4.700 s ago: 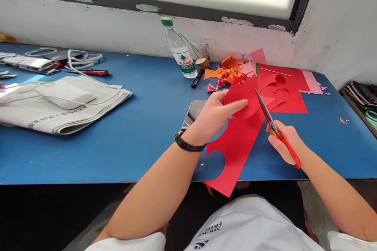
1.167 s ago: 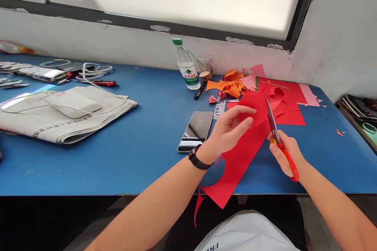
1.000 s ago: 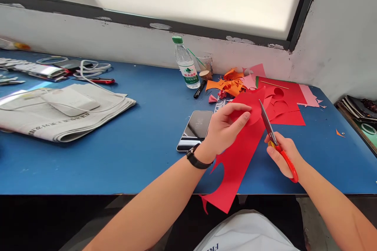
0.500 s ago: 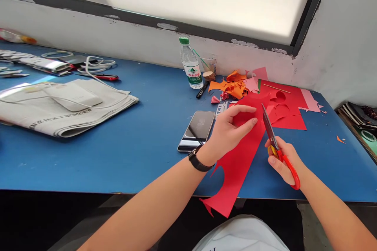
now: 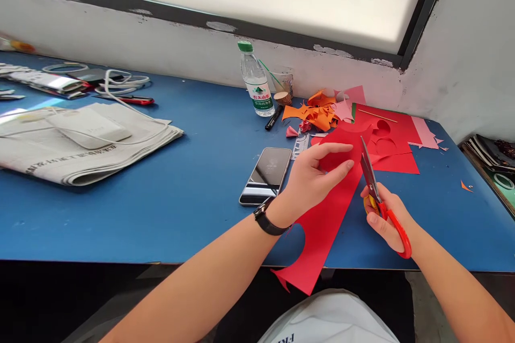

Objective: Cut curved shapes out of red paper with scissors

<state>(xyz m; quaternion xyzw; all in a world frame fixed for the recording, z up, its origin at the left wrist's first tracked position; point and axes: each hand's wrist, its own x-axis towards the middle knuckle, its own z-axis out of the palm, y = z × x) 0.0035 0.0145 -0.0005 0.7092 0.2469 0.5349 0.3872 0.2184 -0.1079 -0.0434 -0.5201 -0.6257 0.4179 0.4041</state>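
Note:
My left hand [image 5: 317, 179] is at a long strip of red paper [image 5: 328, 220]. Thumb and index finger lie over its upper part, while the other fingers are hidden. A curved notch is cut into the strip's left side, and its lower end hangs past the table's front edge. Scissors [image 5: 378, 193] with red and yellow handles are in my right hand [image 5: 388, 220], the fingers wrapped round the grips. Their blades point up and away, close together, beside the right edge of the strip. Whether they touch the paper I cannot tell.
A phone [image 5: 267, 174] lies left of my left hand. Behind it stand a water bottle [image 5: 257, 88] and a cup [image 5: 285, 81], near a black marker [image 5: 274, 118]. Orange scraps [image 5: 319, 112] and red sheets [image 5: 398, 161] lie to the right. Folded newspaper [image 5: 80, 163] covers the left side.
The view has shifted slightly, so the table objects sit a little further left and up. Both hands, the paper and the scissors hold nearly the same positions.

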